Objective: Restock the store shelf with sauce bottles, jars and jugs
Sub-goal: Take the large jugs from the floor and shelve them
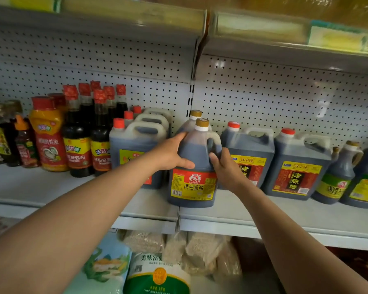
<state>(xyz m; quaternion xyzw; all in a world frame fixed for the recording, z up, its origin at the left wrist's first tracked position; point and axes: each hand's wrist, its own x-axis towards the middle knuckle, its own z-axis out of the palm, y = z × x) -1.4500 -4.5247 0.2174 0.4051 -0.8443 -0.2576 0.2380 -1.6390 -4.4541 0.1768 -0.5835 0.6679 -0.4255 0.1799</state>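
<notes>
A dark soy sauce jug (197, 162) with a gold cap and a red and yellow label stands upright near the front edge of the grey shelf (232, 211). My left hand (170, 153) grips its left shoulder. My right hand (225, 166) wraps its right side, just under the handle. A second gold-capped jug (192, 119) stands directly behind it, mostly hidden.
Left of the jug stand red-capped jugs (134, 145), tall dark bottles (78, 132) and an orange squeeze bottle (48, 134). Two red-capped vinegar jugs (295, 166) and smaller jugs (338, 175) stand on the right. A perforated back panel (274, 96) rises behind. Bagged goods (157, 272) lie on the shelf below.
</notes>
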